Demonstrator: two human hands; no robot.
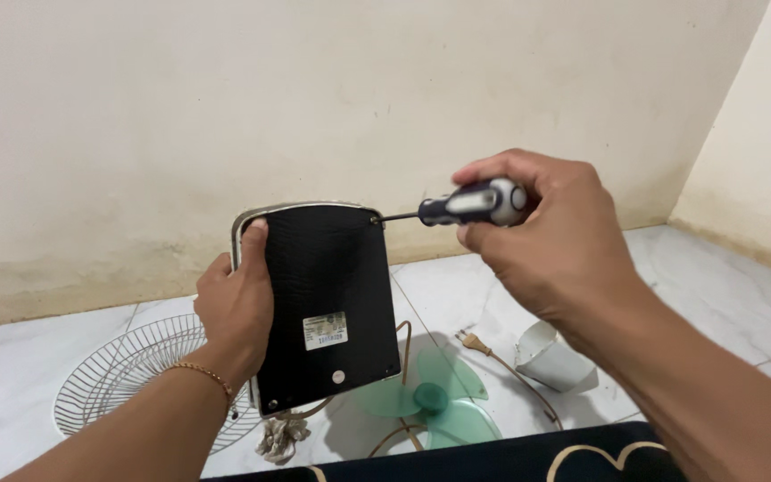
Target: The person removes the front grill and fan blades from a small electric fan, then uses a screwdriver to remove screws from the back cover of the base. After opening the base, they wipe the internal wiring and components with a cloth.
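Note:
My left hand grips the left edge of a fan base, held upright with its black underside facing me; a small label and a round plug sit low on it. In my right hand is a screwdriver with a dark blue and grey handle. Its thin shaft points left, and the tip sits at a screw in the base's top right corner.
On the white tiled floor lie a wire fan guard at left, green translucent fan blades, a beige cord with plug, a white plastic cover and a crumpled rag. A dark mat lies nearest me. A cream wall stands behind.

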